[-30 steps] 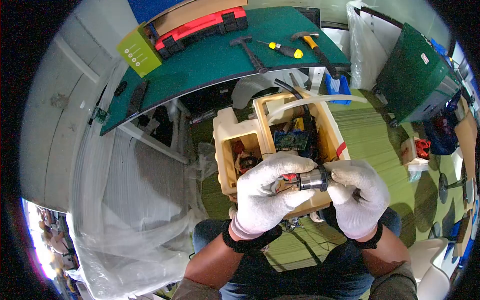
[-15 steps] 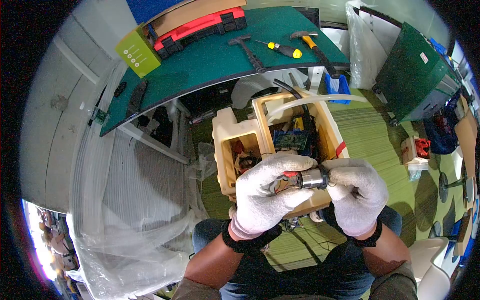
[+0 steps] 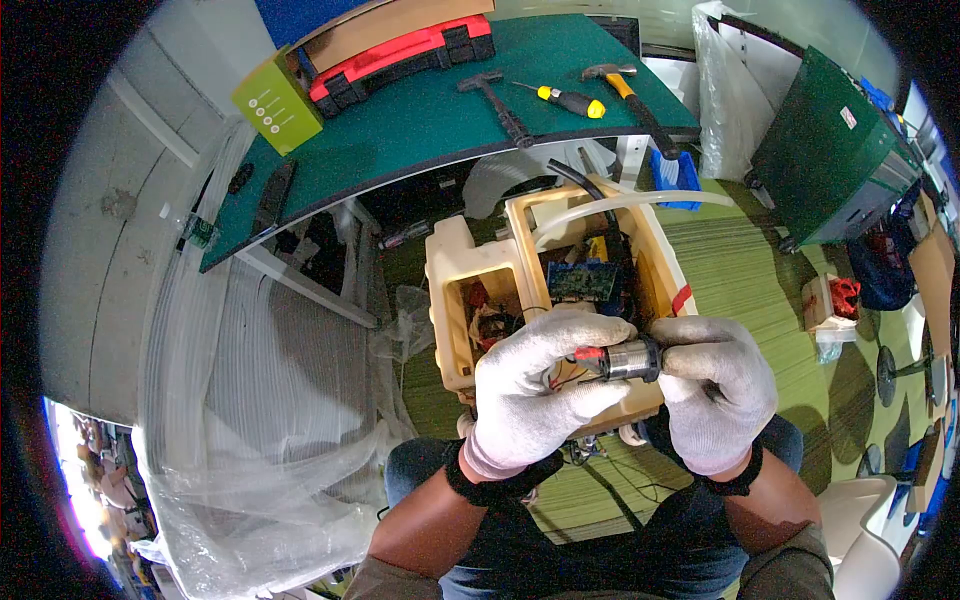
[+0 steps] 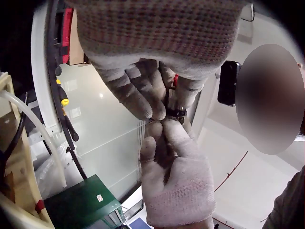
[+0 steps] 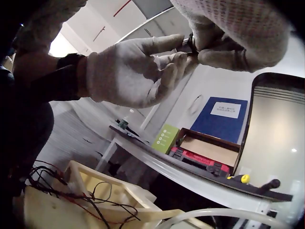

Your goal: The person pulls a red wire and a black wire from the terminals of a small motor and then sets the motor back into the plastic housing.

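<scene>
A small metal cylinder with a black ring at its right end lies between two gloved hands in the head view. Red and dark wires trail from its left end. My left hand holds the cylinder, thumb below and fingers above. From the other side my right hand pinches at the black ring with thumb and forefinger, the other fingers curled in. Both hands wear white knit gloves. In the right wrist view the fingers hide most of the cylinder.
Below the hands stands a cream plastic housing holding a circuit board, wires and a hose. Behind it a green-topped table bears two hammers, a yellow-black screwdriver and a red-black toolbox. Plastic wrap spreads at left.
The cylinder and its black ring have turned slightly, with more red showing at the wire end now. My right fingertips have shifted a little on the ring; both hands stay in place.
</scene>
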Demonstrator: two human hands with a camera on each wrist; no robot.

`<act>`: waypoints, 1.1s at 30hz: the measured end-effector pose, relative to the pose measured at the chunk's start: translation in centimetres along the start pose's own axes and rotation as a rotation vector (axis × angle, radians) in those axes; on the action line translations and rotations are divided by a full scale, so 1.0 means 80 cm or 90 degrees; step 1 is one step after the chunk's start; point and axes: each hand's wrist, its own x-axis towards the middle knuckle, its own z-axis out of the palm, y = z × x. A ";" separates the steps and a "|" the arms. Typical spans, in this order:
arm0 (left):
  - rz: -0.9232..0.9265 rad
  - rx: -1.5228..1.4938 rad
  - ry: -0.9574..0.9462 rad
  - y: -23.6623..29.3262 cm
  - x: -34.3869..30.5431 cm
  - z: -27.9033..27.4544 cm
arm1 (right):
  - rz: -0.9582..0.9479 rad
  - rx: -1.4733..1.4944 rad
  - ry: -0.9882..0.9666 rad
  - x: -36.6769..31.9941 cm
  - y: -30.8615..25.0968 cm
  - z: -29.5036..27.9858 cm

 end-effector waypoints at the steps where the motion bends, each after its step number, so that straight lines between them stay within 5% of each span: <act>1: -0.009 0.005 0.003 0.000 0.000 0.001 | -0.003 0.001 0.002 0.000 0.000 0.000; 16: -0.054 -0.103 -0.009 0.001 -0.004 -0.003 | 0.062 0.032 -0.023 0.007 -0.004 0.002; 19: -0.095 -0.161 0.069 0.005 -0.002 0.009 | 0.100 0.023 -0.050 0.006 -0.003 -0.001; 23: -0.051 -0.168 -0.003 -0.001 -0.005 0.000 | 0.055 0.030 -0.049 0.001 0.009 0.000; 33: -0.056 -0.071 -0.024 0.001 -0.004 -0.001 | 0.187 0.050 -0.085 0.002 0.003 -0.003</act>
